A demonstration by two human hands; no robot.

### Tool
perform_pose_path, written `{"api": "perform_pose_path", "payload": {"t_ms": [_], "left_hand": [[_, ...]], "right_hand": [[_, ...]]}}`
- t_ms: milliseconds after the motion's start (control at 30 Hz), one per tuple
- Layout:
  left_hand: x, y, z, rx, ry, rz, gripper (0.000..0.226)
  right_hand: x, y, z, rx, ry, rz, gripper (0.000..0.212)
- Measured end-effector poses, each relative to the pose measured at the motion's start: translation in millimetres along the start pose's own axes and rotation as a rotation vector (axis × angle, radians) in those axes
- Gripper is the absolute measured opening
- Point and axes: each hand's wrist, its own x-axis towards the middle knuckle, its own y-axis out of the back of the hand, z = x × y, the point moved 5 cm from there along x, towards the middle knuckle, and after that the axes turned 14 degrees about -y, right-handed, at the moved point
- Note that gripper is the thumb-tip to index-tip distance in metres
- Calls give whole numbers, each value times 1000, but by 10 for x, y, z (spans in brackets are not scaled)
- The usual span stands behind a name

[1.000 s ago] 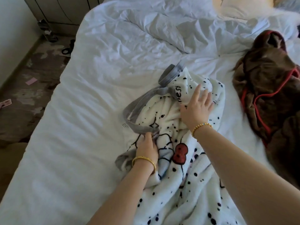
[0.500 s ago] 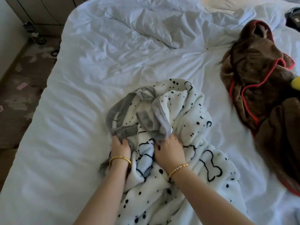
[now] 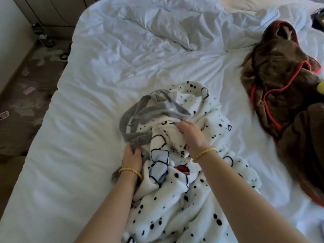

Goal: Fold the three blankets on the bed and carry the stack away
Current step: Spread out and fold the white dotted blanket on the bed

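A white bed [image 3: 98, 120] fills most of the view, its duvet rumpled toward the far end. On the right side of it sprawls a brown blanket [image 3: 280, 88] with a red edging, crumpled and unfolded, well apart from the hands. In the near middle lies the white spotted blanket [image 3: 196, 199], a plush throw printed with black dots and cartoon outlines and bound with a grey trim [image 3: 140, 111]; it is bunched in a heap that trails toward the near edge. A third blanket is not plainly seen; only a small yellow patch shows at the right edge, and what it belongs to cannot be told.

The left hand [image 3: 131, 157] has its fingers curled round the grey trim at the heap's left side. The right hand [image 3: 192, 135] reaches into the folds just below the far loop of trim, fingers bent into the cloth; it appears to pinch a fold, though the blur leaves this uncertain.

The throw looks light, thick and limp, so it should sag and slide rather than hold a crease. The bound trim seems the surest place to take hold: following it to two neighbouring corners would let the cloth hang open and flat. Folding has hardly begun, by the look of it.
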Motion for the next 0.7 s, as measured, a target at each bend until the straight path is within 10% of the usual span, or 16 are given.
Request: {"api": "perform_pose_path", "payload": {"t_ms": [167,367,567,700], "left_hand": [[-65,89,0,-185,78,66,18],[-12,146,244,-365,25,142,21],[-53,220,366,-368,-38,185,18],[-175,171,391,-311,-70,119,15]], "right_hand": [[-125,238,-9,-389,-20,300,23],[-653,-143,-96,-879,901,793,34],[-374,-303,333,-1134,464,499,85],[-371,-305,221,-1042,454,571,33]]}}
